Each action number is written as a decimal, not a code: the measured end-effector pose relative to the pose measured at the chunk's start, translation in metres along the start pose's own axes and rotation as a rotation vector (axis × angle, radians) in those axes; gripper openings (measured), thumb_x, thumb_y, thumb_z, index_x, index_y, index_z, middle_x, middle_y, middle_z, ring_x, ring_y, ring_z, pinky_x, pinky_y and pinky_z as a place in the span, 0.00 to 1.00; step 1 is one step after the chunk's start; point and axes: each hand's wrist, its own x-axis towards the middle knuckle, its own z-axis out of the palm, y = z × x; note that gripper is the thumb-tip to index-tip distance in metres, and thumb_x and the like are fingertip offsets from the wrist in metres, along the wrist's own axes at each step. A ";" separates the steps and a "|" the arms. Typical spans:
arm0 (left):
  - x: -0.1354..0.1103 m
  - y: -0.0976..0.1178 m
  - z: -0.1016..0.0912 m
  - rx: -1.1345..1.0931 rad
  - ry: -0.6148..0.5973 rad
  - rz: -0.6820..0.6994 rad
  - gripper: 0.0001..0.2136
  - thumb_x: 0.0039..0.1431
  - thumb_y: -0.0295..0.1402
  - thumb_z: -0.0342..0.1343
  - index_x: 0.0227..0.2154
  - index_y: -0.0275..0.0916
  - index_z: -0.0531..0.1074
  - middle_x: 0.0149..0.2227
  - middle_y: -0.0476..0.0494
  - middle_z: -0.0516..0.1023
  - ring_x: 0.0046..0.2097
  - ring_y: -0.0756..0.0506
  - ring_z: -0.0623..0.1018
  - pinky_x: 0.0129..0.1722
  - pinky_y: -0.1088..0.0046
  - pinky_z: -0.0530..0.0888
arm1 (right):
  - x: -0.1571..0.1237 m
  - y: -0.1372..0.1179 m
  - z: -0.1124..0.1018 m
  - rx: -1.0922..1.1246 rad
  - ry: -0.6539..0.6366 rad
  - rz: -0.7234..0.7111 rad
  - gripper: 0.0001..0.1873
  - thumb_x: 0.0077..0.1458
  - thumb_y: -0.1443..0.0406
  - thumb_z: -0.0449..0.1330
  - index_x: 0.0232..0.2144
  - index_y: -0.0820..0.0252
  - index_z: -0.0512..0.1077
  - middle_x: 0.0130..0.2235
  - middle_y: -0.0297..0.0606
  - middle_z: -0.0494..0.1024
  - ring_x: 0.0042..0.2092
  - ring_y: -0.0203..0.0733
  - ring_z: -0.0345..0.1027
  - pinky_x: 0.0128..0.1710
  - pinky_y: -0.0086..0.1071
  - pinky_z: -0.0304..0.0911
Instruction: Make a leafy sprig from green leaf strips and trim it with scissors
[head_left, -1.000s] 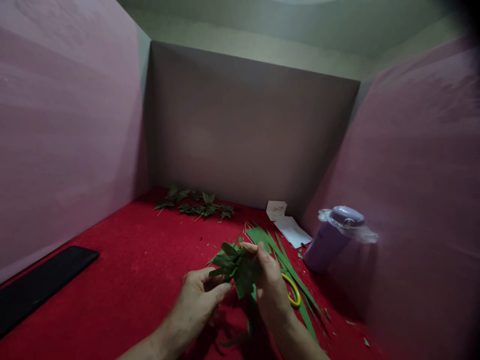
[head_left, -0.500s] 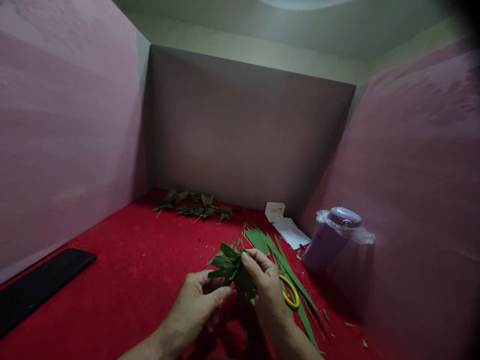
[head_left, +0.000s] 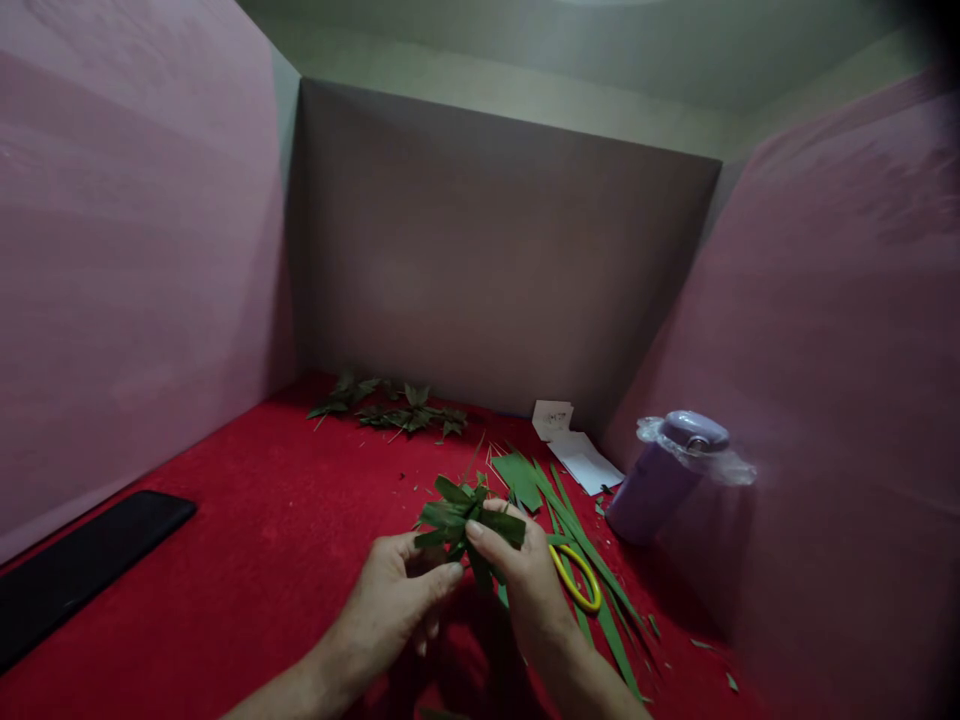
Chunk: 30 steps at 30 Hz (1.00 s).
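Between my two hands is a small bunch of dark green leaf pieces (head_left: 448,518) that fan outward from a centre. My left hand (head_left: 397,595) holds its lower left side, with thumb and fingers closed below the leaves. From the right, my right hand (head_left: 521,570) pinches the bunch, its thumb pressed near the centre. The fingertips behind the leaves are hidden. Beside my right hand lies a yellow ring-shaped handle (head_left: 576,578), perhaps of scissors; the rest of it is covered. Long green leaf strips (head_left: 589,550) lie next to it on the red cloth (head_left: 285,580).
Several leafy sprigs (head_left: 412,410) lie at the back. White papers (head_left: 585,462) rest at the back right, near a purple container (head_left: 654,490) with clear plastic around its top. A black flat object (head_left: 97,570) lies at the left. Pink panels (head_left: 135,250) rise on both sides.
The leaf bunch has turned slightly, and a leaf piece now points right over my right hand. My right thumb has shifted left toward the bunch's centre. My left hand stays about where it was.
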 end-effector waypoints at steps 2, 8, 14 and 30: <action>0.000 0.000 0.000 0.000 0.004 -0.004 0.10 0.49 0.37 0.56 0.26 0.34 0.70 0.11 0.55 0.62 0.12 0.56 0.60 0.11 0.82 0.59 | 0.000 -0.001 0.001 -0.001 0.011 -0.004 0.14 0.40 0.63 0.67 0.28 0.61 0.67 0.22 0.28 0.69 0.25 0.32 0.59 0.26 0.26 0.57; -0.002 0.004 0.001 -0.025 -0.002 -0.007 0.10 0.49 0.37 0.56 0.25 0.33 0.69 0.11 0.55 0.62 0.12 0.56 0.60 0.11 0.82 0.59 | -0.001 -0.004 0.001 0.008 -0.043 0.001 0.12 0.40 0.62 0.66 0.27 0.61 0.68 0.22 0.29 0.70 0.24 0.34 0.60 0.25 0.26 0.56; -0.002 0.003 0.000 -0.021 -0.004 -0.008 0.10 0.49 0.37 0.56 0.24 0.34 0.68 0.12 0.56 0.62 0.13 0.56 0.60 0.11 0.82 0.59 | 0.001 0.002 -0.003 -0.040 -0.080 0.022 0.13 0.40 0.61 0.66 0.26 0.62 0.68 0.23 0.31 0.71 0.26 0.35 0.61 0.27 0.28 0.58; -0.001 0.003 0.002 0.015 -0.006 -0.048 0.11 0.49 0.38 0.55 0.20 0.36 0.66 0.11 0.56 0.62 0.12 0.56 0.60 0.11 0.81 0.57 | 0.001 -0.001 -0.001 -0.039 0.062 0.056 0.14 0.42 0.58 0.65 0.27 0.59 0.66 0.21 0.28 0.71 0.23 0.33 0.61 0.22 0.25 0.56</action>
